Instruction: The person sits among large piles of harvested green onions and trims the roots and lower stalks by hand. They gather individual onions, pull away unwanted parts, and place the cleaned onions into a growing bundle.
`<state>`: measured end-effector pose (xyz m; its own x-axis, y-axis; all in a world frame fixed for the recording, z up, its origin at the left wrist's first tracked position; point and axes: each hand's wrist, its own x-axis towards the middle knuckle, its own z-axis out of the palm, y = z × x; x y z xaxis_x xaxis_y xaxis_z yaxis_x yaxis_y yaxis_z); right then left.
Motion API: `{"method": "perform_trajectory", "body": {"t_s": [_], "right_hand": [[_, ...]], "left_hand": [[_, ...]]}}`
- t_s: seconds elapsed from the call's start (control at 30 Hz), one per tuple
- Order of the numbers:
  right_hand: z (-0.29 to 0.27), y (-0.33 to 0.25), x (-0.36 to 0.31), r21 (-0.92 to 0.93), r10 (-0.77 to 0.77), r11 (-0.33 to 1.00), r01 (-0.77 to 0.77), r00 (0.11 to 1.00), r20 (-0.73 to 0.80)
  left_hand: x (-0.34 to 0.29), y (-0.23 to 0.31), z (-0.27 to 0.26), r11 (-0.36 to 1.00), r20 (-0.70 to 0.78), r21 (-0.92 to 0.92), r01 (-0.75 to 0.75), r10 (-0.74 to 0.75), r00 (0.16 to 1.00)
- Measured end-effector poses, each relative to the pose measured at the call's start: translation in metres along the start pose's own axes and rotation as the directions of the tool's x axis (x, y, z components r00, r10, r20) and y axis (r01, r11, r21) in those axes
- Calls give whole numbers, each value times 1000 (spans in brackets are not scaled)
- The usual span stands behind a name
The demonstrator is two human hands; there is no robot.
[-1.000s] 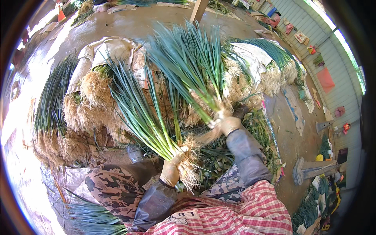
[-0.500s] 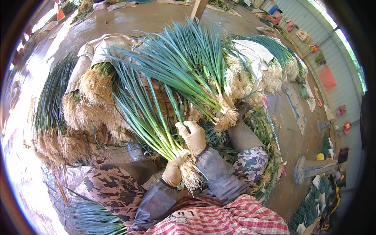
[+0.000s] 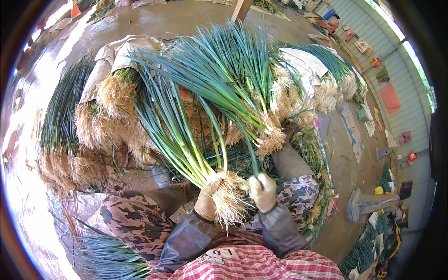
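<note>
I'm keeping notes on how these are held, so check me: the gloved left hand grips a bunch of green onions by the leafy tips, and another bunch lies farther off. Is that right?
Not quite. The gloved left hand grips the bunch of green onions at the root end, as the head view shows; another bunch does lie farther off.

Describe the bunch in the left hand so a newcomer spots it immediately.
Start from the red checked garment along the lower edge. Just above it, the gloved left hand holds a long-leaved onion bunch slanting up-left. Unlike neighbouring bunches, its pale roots spill beside that hand.
</note>
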<state>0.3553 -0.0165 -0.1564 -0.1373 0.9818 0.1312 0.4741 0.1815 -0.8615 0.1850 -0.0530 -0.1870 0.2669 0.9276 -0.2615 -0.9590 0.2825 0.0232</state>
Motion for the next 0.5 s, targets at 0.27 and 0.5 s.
{"method": "perform_trajectory", "body": {"t_s": [0.27,0.5], "right_hand": [[19,115,49,-460,-76,833,307,888,454],[127,61,145,-86,322,946,-312,883,341]], "left_hand": [[3,-7,13,983,-124,182,29,-7,992],[2,-13,-12,915,-252,404,12,98,963]]}}
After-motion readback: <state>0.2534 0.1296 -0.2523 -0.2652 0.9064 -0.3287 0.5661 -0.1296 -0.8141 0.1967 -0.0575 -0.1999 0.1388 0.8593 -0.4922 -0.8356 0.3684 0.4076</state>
